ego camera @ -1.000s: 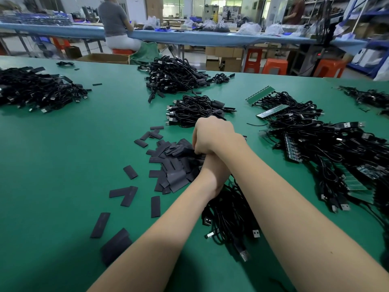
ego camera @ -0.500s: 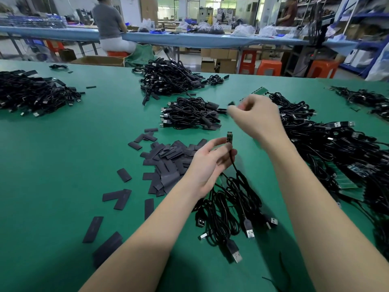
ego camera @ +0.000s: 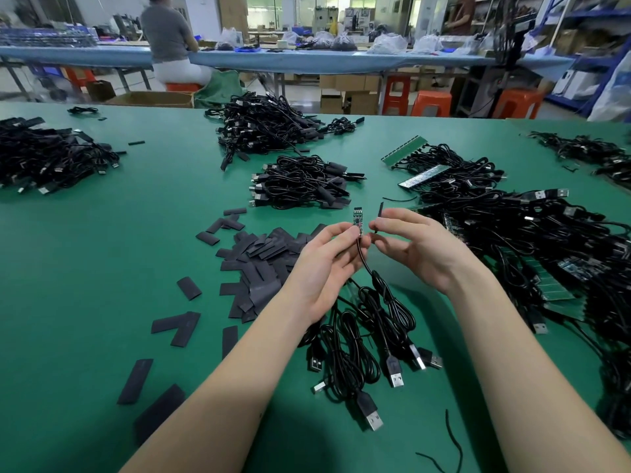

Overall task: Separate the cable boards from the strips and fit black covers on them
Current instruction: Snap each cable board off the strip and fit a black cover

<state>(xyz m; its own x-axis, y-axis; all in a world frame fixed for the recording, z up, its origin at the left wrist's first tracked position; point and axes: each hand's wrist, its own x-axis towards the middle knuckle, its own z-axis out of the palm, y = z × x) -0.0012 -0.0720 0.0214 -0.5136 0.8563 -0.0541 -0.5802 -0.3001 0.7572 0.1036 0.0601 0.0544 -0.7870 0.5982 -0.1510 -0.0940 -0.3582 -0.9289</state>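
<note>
a: big green table (ego camera: 85, 268), heaps of black cables all round it, the fullest on the right (ego camera: 532, 240) with green strips (ego camera: 423, 175) poking out.

b: and a finished-looking bundle (ego camera: 300, 182) just beyond the hands. the loose covers (ego camera: 259, 264)?

a: spread left of centre, flat sleeves, light and floppy i'd say. easy to pinch by an edge.

b: what are the hands doing?

a: left hand (ego camera: 324, 268) pinches a small board (ego camera: 358, 220) upright by its lower end, its cable (ego camera: 379, 295) trailing down to the table. right hand (ego camera: 420, 247) pinches one cover (ego camera: 379, 213) just beside it, not yet on.

b: fragile?

a: i'd guess so. thin, stiff, tiny parts on its face, so hold it by the edges near the cable.

b: room?

a: open green to the left and near edge; the right is crowded, cables could snag.
</note>
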